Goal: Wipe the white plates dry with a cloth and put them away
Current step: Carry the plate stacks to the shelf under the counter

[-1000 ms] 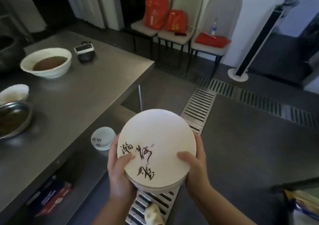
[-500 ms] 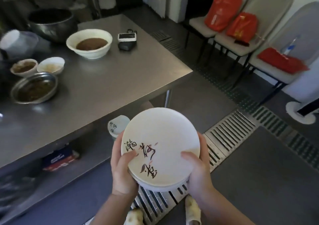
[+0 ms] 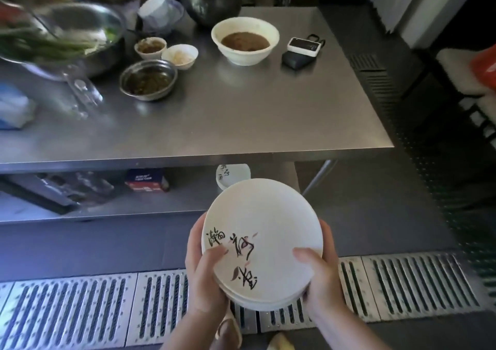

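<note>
Steel table (image 3: 241,124); plates (image 3: 265,223) in hands.

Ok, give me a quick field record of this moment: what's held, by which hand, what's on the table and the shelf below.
held: stack of white round plates with black brush lettering
left hand: grips the stack's left edge, thumb on top
right hand: grips the right edge, thumb on top
cloth: none visible
table: stainless steel table, bearing a white bowl of brown sauce and a small metal bowl of dark sauce
lower shelf: smaller white lettered plates, a red-and-blue box
floor: metal drain grating
</note>
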`<state>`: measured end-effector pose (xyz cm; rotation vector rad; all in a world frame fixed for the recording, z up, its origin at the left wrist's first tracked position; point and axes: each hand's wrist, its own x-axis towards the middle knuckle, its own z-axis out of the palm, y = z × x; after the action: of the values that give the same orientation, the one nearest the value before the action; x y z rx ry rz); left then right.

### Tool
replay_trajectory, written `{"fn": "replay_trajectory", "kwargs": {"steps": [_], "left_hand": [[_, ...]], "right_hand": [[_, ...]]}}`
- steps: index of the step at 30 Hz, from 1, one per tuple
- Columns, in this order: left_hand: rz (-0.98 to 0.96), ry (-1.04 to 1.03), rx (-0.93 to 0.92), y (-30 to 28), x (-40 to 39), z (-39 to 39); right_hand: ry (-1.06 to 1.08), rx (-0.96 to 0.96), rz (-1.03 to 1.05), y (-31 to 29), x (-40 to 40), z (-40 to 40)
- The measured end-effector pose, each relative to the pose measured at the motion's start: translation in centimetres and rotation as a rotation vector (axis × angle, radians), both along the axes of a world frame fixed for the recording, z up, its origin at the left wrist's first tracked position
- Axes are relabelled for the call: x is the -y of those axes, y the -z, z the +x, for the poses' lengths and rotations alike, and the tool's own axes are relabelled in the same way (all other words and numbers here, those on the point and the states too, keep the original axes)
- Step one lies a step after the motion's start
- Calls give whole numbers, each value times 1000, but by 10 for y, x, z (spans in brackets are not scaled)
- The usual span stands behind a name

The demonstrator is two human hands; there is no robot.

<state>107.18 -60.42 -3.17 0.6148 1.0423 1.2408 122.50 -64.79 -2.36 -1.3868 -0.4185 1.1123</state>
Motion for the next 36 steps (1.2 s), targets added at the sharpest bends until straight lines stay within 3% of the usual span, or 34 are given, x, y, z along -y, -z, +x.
{"fn": "replay_trajectory", "kwargs": {"steps": [13,27,36], "left_hand": [[-35,-15,-63,114,-87,1],[-40,-87,-106,363,-169,41],[-6,-140,-73,472,-263,54]], "right_hand": [[-66,-17,-37,106,-97,8],[-32,-54,-35,361,-189,46],[-46,-3,46,478,-289,54]]}}
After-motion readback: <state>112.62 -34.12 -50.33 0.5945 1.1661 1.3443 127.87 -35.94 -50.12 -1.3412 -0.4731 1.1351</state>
